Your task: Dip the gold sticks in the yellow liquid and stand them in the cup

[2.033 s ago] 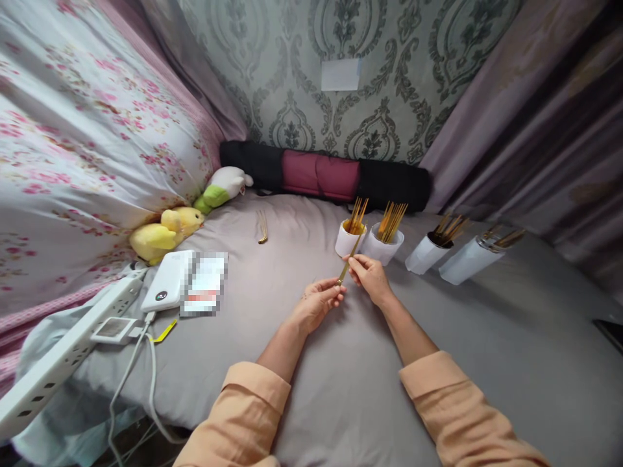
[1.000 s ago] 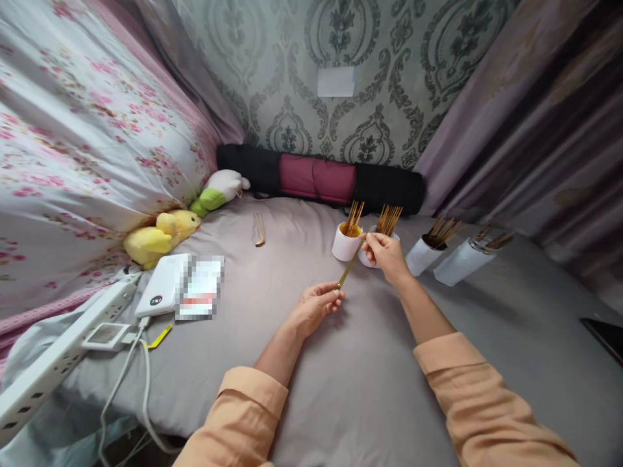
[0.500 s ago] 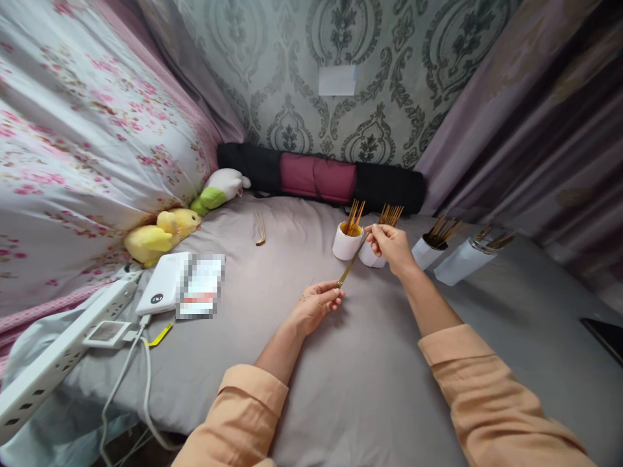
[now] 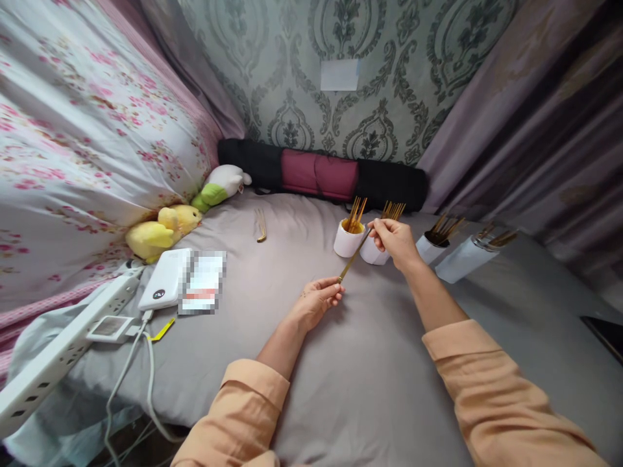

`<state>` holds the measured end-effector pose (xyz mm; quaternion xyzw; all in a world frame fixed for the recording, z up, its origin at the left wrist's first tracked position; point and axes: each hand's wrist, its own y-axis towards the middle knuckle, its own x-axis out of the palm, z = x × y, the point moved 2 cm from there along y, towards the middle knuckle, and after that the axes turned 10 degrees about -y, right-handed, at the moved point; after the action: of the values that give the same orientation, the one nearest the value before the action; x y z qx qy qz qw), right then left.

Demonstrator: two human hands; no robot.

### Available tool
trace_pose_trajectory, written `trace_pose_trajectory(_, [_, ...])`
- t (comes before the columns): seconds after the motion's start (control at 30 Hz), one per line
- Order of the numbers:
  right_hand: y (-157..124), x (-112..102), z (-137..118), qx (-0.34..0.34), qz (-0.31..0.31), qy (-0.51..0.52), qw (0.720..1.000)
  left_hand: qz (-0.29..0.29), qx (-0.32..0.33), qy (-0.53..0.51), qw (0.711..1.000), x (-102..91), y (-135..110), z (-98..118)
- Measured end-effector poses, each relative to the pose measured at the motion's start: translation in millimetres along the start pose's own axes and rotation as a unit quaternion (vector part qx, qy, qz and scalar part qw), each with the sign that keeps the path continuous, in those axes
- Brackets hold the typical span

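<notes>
Grip: fingers of left hand (image 4: 318,301) and right hand (image 4: 396,241) pinch gold stick (image 4: 354,256) by its ends.
Around: stick-filled cups (image 4: 346,243) just behind; power bank (image 4: 165,287) near bed's left edge.

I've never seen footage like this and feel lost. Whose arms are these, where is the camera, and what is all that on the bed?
There is no machine here. The single camera sits on a person's head and looks down at their own arms in peach sleeves. The left hand and the right hand each pinch one end of a thin gold stick. The right hand is up by a row of white cups holding more such sticks. Everything rests on a grey sheet. To the left lie a yellow soft toy, a white power bank and a power strip.
</notes>
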<state>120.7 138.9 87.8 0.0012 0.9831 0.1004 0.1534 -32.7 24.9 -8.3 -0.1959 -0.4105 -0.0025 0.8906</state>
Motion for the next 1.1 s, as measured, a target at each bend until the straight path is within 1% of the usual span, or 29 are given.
trace_pose_trajectory(0.4, [0.2, -1.4, -2.7, -0.003, -0.002, -0.005, 1.000, 0.010, 0.005, -0.002, 1.000, 0.6, 1.5, 0.3])
trace_pose_trajectory(0.67, [2.8, -4.0, -0.4, 0.000, 0.006, -0.006, 1.000, 0.008, -0.004, -0.033, 0.999, 1.7, -1.5, 3.4])
trace_pose_trajectory(0.9, [8.7, -16.2, -6.3, -0.007, 0.033, -0.018, 0.999, 0.006, 0.000, -0.065, 0.998, 0.0, -1.5, 5.5])
trace_pose_trajectory(1.1, [17.6, -30.4, -14.3, -0.012, 0.071, -0.011, 0.997, -0.003, -0.002, -0.085, 0.996, -3.1, 0.9, 5.4])
